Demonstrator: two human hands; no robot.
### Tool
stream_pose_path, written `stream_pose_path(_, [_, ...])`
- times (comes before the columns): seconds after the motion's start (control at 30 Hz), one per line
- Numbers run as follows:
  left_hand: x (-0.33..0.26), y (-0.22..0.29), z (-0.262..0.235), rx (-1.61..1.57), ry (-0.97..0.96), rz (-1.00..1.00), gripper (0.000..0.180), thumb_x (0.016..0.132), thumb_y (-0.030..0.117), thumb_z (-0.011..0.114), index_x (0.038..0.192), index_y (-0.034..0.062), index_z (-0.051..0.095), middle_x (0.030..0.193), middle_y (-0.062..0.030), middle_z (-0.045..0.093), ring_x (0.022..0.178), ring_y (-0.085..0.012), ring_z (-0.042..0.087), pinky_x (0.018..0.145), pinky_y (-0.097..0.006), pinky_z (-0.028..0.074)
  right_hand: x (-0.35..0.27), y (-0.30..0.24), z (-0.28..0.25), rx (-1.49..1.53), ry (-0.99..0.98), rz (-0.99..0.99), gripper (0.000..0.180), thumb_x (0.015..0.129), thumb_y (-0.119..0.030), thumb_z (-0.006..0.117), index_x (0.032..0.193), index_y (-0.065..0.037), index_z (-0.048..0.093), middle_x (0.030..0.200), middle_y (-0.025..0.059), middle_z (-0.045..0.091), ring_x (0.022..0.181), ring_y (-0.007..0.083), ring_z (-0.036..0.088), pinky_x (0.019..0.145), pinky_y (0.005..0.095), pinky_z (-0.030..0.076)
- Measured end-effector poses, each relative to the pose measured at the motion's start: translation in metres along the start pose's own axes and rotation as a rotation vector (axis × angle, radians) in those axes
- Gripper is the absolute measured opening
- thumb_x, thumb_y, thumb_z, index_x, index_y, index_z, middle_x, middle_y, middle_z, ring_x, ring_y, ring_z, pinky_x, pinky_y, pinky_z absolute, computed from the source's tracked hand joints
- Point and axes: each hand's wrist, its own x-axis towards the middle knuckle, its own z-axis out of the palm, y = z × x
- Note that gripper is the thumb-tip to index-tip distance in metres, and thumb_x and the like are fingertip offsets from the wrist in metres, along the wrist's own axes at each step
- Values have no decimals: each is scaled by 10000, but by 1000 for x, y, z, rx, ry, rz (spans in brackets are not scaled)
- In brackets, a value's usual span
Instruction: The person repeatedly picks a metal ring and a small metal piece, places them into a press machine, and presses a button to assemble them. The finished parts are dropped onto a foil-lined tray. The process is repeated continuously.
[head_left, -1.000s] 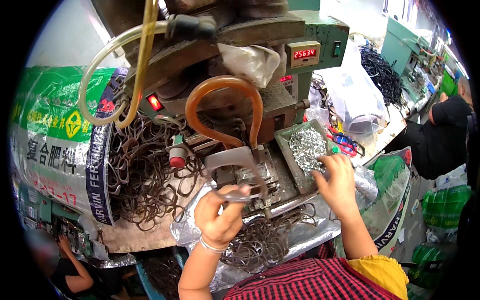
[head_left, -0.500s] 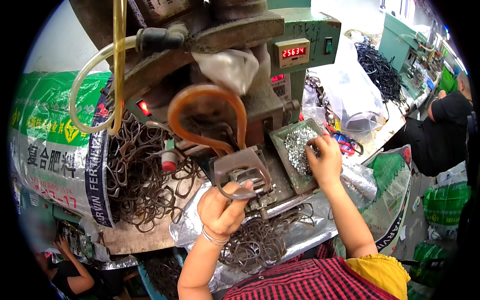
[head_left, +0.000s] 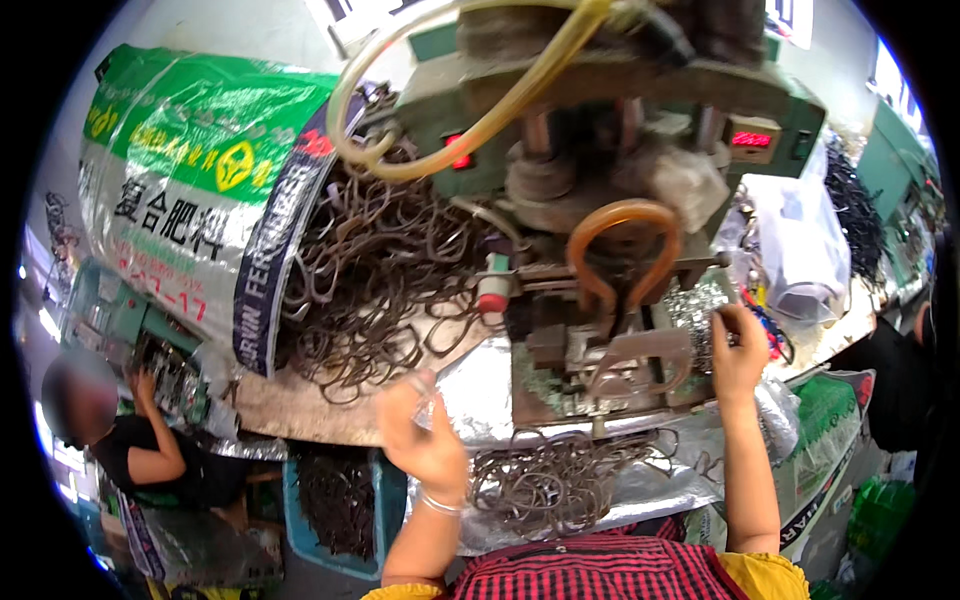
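Left hand (head_left: 425, 440) has come back from the machine's jig toward the body, and the view has swung left; half a second ago it was at the metal plate under the orange loop. Now it hovers over the near table edge, fingers curled around a small wire piece (head_left: 425, 395), blurred, exact shape not clear. Bangle on that wrist.

Just right of it, on silvery sheeting (head_left: 480, 385), lies a loose pile of dark wire rings (head_left: 560, 480), near the checked shirt at the bottom edge.

Right hand (head_left: 738, 350) is up at the tray of small shiny parts (head_left: 695, 310), fingers bent down into them, as before. Whether it has anything pinched I cannot tell.

Between the hands: the machine (head_left: 600, 200), grey-green, with a metal plate (head_left: 640, 365) at its front and an orange loop (head_left: 625, 250) above that. A red-capped knob (head_left: 492, 292) sticks out on its left. Yellowish hose (head_left: 450, 150) arcs over the top; red display (head_left: 750, 138) at upper right.

Behind and left: a big tangle of wire rings (head_left: 380, 270) heaped on the table against a green-and-white sack (head_left: 190, 170).

Far left, lower down, another person (head_left: 150, 450) in black, hand raised to a rack. Clear bags (head_left: 800, 240) at far right.
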Motion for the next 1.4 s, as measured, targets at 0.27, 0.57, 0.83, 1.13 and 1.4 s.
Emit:
stream_pose_path(0.27, [116,-111,46,448,-997,1050,170,803,117,630,965,106,679,938,-71,625,885,-280,577,795,-384,454,1,-31,10,50,-113,-143,131,809,0,689,937,-26,689,903,120,685,861,302,650,789,378,498])
stream_pose_path(0.57, [98,-172,95,370,-1259,542,80,815,106,605,798,90,682,846,-53,646,838,-212,598,764,-350,461,-30,-15,-22,-22,-16,-37,111,824,30,648,928,-7,654,890,125,656,857,282,622,793,356,479])
stream_pose_path(0.83, [47,-81,-3,-352,-369,-558,159,940,105,661,1076,25,638,796,22,606,718,-76,554,644,-208,447,-51,-15,-70,129,13,125,128,796,47,655,906,-11,687,886,109,681,834,260,640,773,341,483])
stream_pose_path(1.13, [2,-52,39,-528,-234,-721,241,998,116,586,1185,-26,639,837,-28,632,670,-70,515,577,-220,433,-1,-120,26,747,-164,75,184,791,43,658,972,10,665,929,111,677,875,221,661,800,317,510])
stream_pose_path(1.4, [19,-24,33,-473,-3,-278,242,990,25,550,1220,-35,595,876,-65,656,729,-98,584,623,-240,493,-14,-126,31,1035,-233,370,394,838,35,686,1211,18,558,1119,85,653,992,125,636,901,267,489])
